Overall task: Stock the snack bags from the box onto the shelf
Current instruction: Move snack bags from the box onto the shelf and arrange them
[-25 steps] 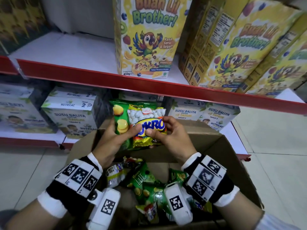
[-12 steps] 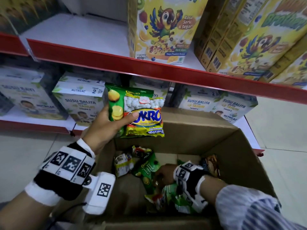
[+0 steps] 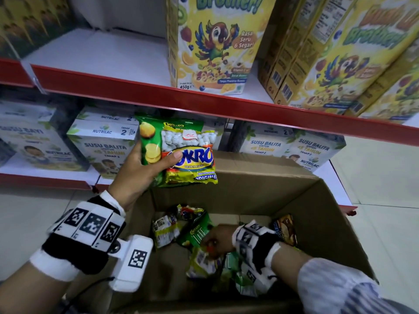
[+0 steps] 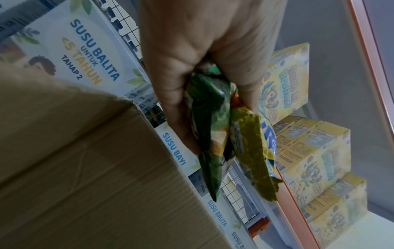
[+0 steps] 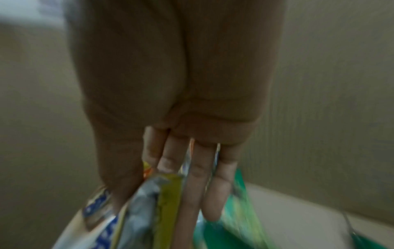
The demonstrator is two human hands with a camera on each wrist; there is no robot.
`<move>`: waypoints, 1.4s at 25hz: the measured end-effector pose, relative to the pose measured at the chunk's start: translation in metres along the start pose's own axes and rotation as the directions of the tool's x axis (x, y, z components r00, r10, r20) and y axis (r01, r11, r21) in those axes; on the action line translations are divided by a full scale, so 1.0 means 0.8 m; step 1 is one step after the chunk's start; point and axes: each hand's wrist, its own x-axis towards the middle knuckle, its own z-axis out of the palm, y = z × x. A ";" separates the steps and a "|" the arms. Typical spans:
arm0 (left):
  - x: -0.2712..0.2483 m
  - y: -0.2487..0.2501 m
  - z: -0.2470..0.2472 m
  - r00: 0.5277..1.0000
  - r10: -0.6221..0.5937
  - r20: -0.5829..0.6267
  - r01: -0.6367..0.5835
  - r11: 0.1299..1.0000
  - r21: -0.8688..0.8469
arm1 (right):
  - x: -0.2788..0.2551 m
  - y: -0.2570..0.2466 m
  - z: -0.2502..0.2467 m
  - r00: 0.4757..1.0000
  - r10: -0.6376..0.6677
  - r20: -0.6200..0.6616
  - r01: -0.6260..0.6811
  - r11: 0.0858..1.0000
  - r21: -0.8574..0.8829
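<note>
My left hand holds two snack bags upright above the open cardboard box: a green Chitato bag behind and a yellow Sukro bag in front, thumb across both. In the left wrist view the left hand pinches the green bag and the yellow bag edge-on. My right hand is down inside the box among loose bags. In the blurred right wrist view the right hand pinches a yellow-white bag, with a green bag under the fingers.
The upper shelf has a bare white stretch left of the yellow cereal boxes, behind a red front edge. White milk boxes fill the lower shelf. A Chitato Lite bag and a dark bag lie in the box.
My right hand let go of the Sukro bag and dropped into the box onto the loose bags. The left hand kept both bags and rose slightly to the left.
</note>
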 end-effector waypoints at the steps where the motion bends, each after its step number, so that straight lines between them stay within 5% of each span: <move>1: 0.003 0.002 -0.001 1.000 0.003 -0.007 -0.003 1.000 -0.005 | -0.012 0.003 -0.018 0.994 -0.102 -0.041 0.106 0.988 0.114; 6: 0.011 0.001 -0.001 1.000 0.012 -0.007 -0.012 1.000 -0.020 | -0.126 0.009 -0.095 0.909 -0.195 -0.368 0.403 0.634 0.660; 11: 0.011 -0.012 0.020 0.999 -0.035 -0.002 0.035 0.999 -0.035 | -0.187 -0.004 -0.123 0.731 0.034 -0.681 0.679 0.059 0.732; 14: 0.002 -0.016 0.038 0.997 -0.047 0.065 0.051 0.997 -0.063 | -0.182 -0.023 -0.116 0.712 0.083 -0.697 0.698 -0.195 0.689; 17: -0.007 -0.022 0.054 0.996 -0.049 0.074 0.058 0.991 -0.119 | -0.162 -0.040 -0.102 0.686 0.217 -0.694 0.723 -0.098 0.684; 20: -0.015 -0.028 0.067 0.996 -0.050 0.075 0.062 0.985 -0.161 | -0.146 -0.043 -0.095 0.545 0.400 -0.737 0.757 0.145 0.638; 22: -0.019 -0.033 0.072 0.995 -0.039 0.090 0.056 0.980 -0.190 | -0.140 -0.042 -0.091 0.482 0.412 -0.773 0.771 0.220 0.598; 26: -0.015 -0.044 0.077 0.996 -0.009 0.085 0.024 0.985 -0.170 | -0.123 -0.029 -0.079 0.402 0.444 -0.800 0.814 0.226 0.535; 30: -0.024 -0.011 0.069 0.997 -0.040 0.067 0.046 0.995 -0.090 | -0.138 -0.040 -0.078 0.473 0.415 -0.777 0.797 0.173 0.578; 31: -0.029 0.002 0.068 0.998 -0.048 0.047 0.052 0.996 -0.074 | -0.147 -0.048 -0.078 0.454 0.426 -0.783 0.809 0.170 0.562; 33: -0.030 0.044 0.072 0.998 -0.061 0.018 0.062 0.997 -0.053 | -0.183 -0.065 -0.101 0.304 0.492 -0.816 0.869 0.208 0.449; 35: -0.034 0.093 0.084 0.995 -0.093 0.032 0.094 0.995 -0.024 | -0.235 -0.080 -0.132 0.059 0.428 -0.902 0.869 0.423 0.258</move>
